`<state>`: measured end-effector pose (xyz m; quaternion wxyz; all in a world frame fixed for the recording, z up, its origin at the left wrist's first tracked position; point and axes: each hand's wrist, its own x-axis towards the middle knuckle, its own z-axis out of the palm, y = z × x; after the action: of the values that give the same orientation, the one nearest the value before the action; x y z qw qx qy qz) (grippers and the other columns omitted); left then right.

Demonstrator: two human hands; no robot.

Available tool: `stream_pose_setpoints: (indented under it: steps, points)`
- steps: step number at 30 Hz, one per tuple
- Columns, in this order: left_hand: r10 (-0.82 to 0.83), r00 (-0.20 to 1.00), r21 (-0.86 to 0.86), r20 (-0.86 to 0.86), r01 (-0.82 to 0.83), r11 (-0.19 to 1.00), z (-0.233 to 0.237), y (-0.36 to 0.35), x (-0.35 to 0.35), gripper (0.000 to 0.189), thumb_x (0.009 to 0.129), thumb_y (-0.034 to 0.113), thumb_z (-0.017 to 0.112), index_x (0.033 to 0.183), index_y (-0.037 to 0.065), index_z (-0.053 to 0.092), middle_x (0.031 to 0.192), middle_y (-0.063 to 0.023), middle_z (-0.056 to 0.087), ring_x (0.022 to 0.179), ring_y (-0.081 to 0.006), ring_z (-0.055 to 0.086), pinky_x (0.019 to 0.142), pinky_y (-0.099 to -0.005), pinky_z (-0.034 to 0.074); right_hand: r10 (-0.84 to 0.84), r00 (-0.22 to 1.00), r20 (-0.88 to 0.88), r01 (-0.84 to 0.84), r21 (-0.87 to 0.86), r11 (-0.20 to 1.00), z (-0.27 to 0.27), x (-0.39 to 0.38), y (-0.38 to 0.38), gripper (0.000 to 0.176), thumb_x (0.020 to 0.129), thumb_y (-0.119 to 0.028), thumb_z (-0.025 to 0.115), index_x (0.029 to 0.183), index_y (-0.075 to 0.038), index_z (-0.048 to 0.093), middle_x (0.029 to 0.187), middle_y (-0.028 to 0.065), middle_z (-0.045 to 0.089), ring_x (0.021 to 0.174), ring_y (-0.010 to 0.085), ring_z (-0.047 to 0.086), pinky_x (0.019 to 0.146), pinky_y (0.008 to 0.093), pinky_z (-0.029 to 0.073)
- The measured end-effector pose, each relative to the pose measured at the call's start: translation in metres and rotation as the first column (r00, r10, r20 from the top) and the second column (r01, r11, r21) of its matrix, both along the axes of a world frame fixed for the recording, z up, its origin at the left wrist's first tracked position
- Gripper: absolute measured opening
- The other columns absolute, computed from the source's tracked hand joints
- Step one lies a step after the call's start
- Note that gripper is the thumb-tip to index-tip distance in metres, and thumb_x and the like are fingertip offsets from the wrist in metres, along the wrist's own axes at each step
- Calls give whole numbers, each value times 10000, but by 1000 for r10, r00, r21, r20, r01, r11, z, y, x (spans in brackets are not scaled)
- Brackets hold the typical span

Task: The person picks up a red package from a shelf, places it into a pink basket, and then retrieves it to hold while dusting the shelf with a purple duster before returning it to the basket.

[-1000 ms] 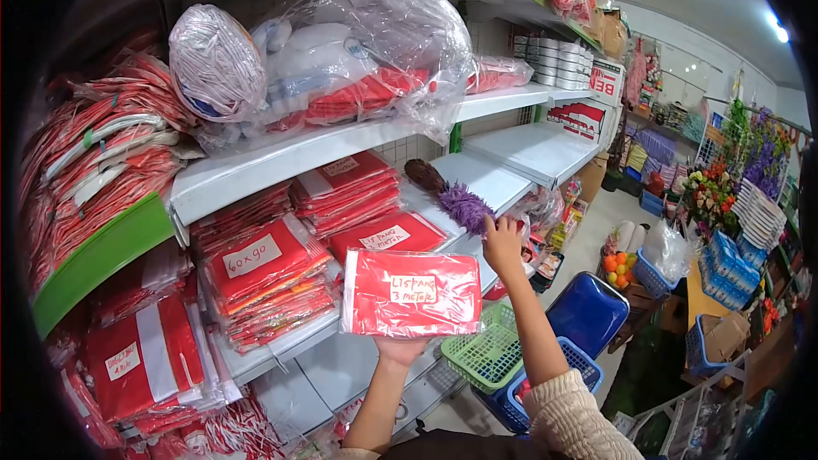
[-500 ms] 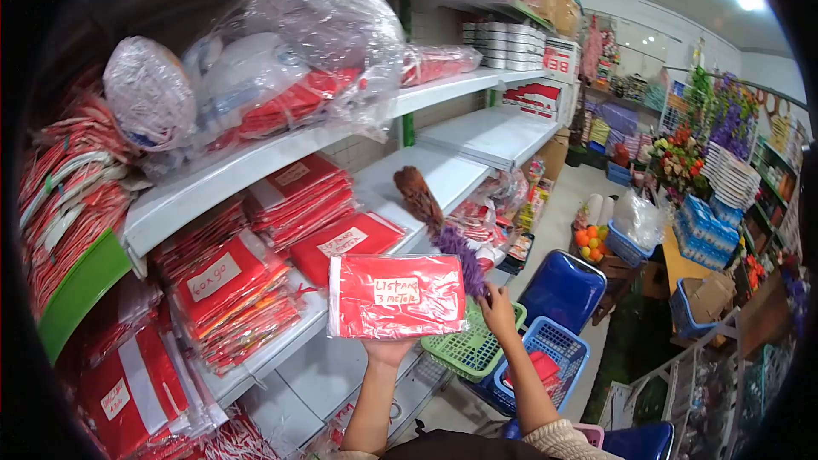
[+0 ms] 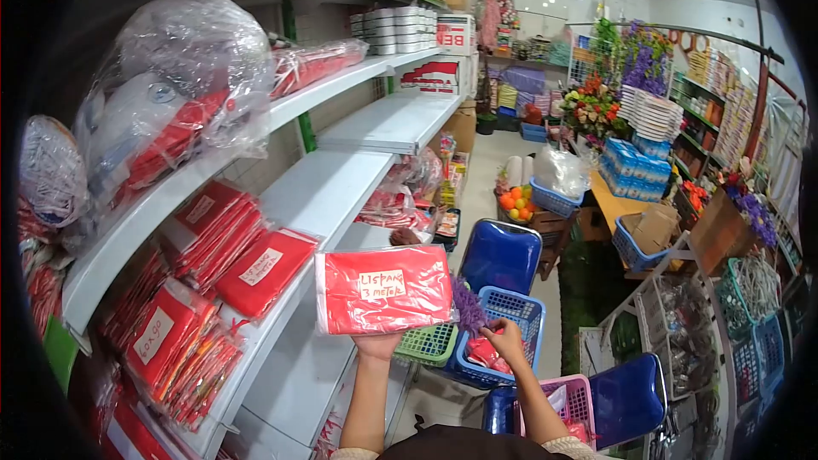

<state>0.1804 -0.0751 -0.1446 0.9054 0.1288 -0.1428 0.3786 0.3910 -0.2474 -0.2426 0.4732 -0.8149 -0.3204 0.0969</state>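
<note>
My left hand point(image 3: 377, 346) supports a clear plastic packet of folded red cloth point(image 3: 409, 300) from below. Its paper label reads roughly "LISPANG 3 METER". In my right hand point(image 3: 504, 342) is a fluffy duster point(image 3: 469, 305), purple near my fingers. Its brown far end shows behind the packet, which hides the middle. Left of the packet, a similar red packet point(image 3: 266, 269) marked "3 METER" lies on the shelf point(image 3: 285, 311). A stack of packets labelled "60x90" point(image 3: 160, 342) sits in front of it.
Plastic-wrapped goods point(image 3: 183, 77) bulge over the upper shelf edge. Below my right hand stand a green basket point(image 3: 426, 342), a blue basket point(image 3: 521, 311) and a pink basket point(image 3: 581, 392). Blue chairs point(image 3: 503, 254) flank them. A tiled aisle point(image 3: 490, 175) runs ahead.
The view has turned right, so the shelves appear farther left. The duster has dropped from over the shelf edge to lower, mostly behind the packet. Both hands keep their hold.
</note>
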Motion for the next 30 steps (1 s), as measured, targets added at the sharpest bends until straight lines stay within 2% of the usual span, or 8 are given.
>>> stream_pose_setpoints:
  steps: [1,5,8,18,22,25,26,30]
  points:
    - [-4,1000,14,10,4,1000,0,0,4,730,848,582,414,1371,81,320,1423,-146,326,1314,-369,275,1057,-610,189,-37,994,107,26,98,995,-2,-2,-9,292,698,-196,761,836,27,632,608,62,591,575,181,581,555,301,468]
    - [-116,992,6,56,115,993,4,-1,17,717,849,577,420,1362,83,332,1410,-146,343,1306,-363,288,1064,-591,193,-7,915,-404,158,343,926,-1,0,-41,246,773,-93,697,968,15,593,669,44,580,428,115,527,366,253,358]
    - [-132,991,28,24,131,991,15,-4,27,710,850,572,428,1357,83,336,1403,-143,353,1298,-359,299,1064,-582,201,-14,967,-254,176,629,757,36,-16,-58,234,832,-70,630,1036,15,553,700,61,582,420,101,494,358,258,346]
    - [-277,961,45,7,277,960,24,-15,61,743,847,587,412,1374,73,310,1421,-151,324,1311,-368,273,1069,-581,188,-245,920,307,232,80,969,43,-33,-116,162,858,-151,535,905,4,534,686,237,567,597,425,559,547,465,421]
    - [-372,923,-64,103,379,923,-15,-6,87,635,843,610,397,1212,104,504,1154,-111,561,1045,-317,536,992,-564,330,25,905,425,23,-108,994,64,-65,-118,155,835,-184,593,871,-38,551,693,202,602,632,397,579,558,463,446]
    - [-177,972,-88,-156,164,982,-48,-10,82,583,851,631,377,1084,125,550,904,-44,566,742,-289,606,842,-466,472,66,851,521,-24,-87,996,66,-69,-122,151,842,-195,588,847,-52,541,678,190,601,600,390,576,548,469,450]
    - [-94,947,-102,-309,65,993,-34,-17,83,592,853,624,375,1115,120,538,951,-53,582,815,-293,606,890,-483,446,64,834,547,-15,-95,995,66,-69,-124,149,845,-192,584,844,-49,540,673,192,599,594,389,575,543,469,447]
    - [-312,950,26,-10,312,950,14,-23,78,796,820,634,385,1400,98,290,1451,-149,283,1334,-371,235,1071,-601,148,-178,862,476,248,-89,965,54,-57,-130,189,838,-215,589,840,-41,514,701,188,605,620,383,592,538,454,457]
